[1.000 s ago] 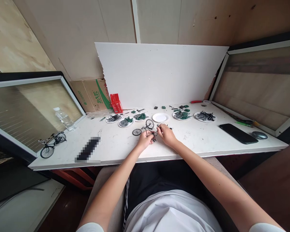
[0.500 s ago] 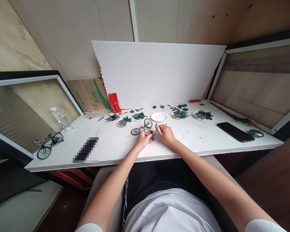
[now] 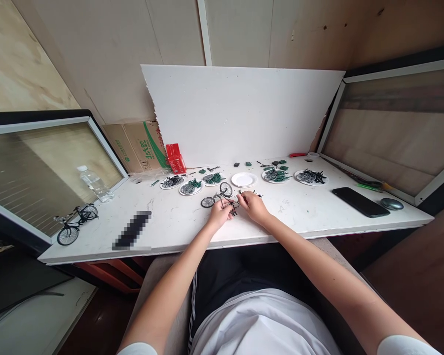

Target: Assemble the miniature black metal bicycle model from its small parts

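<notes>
A small black model bicycle [image 3: 219,195], partly built, lies on the white table [image 3: 177,222] in front of me. My left hand [image 3: 220,214] is closed round its frame near the rear end. My right hand [image 3: 254,206] sits just to the right of it, fingers pinched together at the frame; what they pinch is too small to make out. Both wheels show beyond my fingers.
Several paper plates of green and black parts [image 3: 191,187] line the back, with one empty plate [image 3: 244,179]. A finished model bicycle [image 3: 73,225] and a water bottle [image 3: 94,183] stand at the left. A black phone [image 3: 360,201] and a mouse [image 3: 391,203] lie at the right.
Both hands stay on the model bicycle with only small finger shifts. The view has drifted slightly.
</notes>
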`<state>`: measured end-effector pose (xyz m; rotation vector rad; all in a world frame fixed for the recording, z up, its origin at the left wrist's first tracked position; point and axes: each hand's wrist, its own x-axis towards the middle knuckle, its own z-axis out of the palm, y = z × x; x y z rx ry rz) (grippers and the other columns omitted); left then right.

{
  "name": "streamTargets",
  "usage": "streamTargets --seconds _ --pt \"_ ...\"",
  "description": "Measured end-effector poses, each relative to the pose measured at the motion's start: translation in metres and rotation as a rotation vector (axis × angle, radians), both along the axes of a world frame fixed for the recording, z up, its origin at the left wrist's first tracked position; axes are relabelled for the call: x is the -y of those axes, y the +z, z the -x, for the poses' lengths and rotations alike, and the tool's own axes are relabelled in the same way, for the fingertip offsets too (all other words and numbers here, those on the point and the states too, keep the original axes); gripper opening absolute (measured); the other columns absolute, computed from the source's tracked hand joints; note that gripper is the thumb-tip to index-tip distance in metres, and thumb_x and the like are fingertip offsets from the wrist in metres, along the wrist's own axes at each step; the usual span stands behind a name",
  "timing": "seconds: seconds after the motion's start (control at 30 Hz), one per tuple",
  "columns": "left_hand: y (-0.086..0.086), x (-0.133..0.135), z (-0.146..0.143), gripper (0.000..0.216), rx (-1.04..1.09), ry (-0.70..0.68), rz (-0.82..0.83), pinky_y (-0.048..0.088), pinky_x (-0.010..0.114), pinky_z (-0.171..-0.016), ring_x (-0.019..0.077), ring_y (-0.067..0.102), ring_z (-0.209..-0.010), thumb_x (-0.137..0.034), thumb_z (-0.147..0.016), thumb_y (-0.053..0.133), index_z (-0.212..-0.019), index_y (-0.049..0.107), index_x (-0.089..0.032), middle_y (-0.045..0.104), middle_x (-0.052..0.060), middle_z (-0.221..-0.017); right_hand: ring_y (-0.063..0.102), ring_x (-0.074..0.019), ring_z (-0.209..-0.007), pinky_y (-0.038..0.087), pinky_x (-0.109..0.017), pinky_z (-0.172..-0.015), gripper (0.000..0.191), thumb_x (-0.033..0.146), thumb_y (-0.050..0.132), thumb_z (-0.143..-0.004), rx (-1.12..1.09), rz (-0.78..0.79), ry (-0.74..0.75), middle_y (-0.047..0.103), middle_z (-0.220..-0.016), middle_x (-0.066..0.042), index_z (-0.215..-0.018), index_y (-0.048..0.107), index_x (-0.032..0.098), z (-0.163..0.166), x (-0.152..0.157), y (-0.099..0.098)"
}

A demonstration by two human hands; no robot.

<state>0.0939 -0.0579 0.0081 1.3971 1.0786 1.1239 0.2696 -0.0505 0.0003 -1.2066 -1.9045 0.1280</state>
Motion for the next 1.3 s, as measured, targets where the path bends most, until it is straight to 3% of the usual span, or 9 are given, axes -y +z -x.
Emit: streamTargets --seconds 1.3 --pt "-0.0018 -0.0011 -0.0012 0.014 -0.016 0.007 -0.018 0.039 0.020 -0.046 0.0074 0.055 -0.042 -0.008 -0.082 0.064 -0.096 0.065 -0.012 0.060 -0.005 -0.059 0.047 -0.0173 -0.066 0.033 -0.029 -0.061 0.032 0.038 0.046 -0.100 -0.028 0.005 0.004 0.053 -0.071 -0.002 -0.072 0.041 0.023 -0.0002 -0.0016 -0.0013"
